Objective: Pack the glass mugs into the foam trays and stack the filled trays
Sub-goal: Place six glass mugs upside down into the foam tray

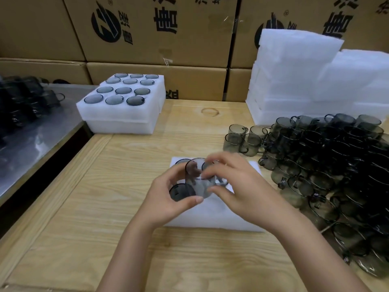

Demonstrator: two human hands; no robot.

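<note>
Left grip wraps mug, right grip pinches its rim, over tray; lower it level and straight; press gently, forced glass may chip.

Gripping smoky glass mug with left hand and right hand, just above foam tray on wooden surface | far left: filled trays stacked two high | right: heap of loose mugs, touching empty foam stack behind.
</note>
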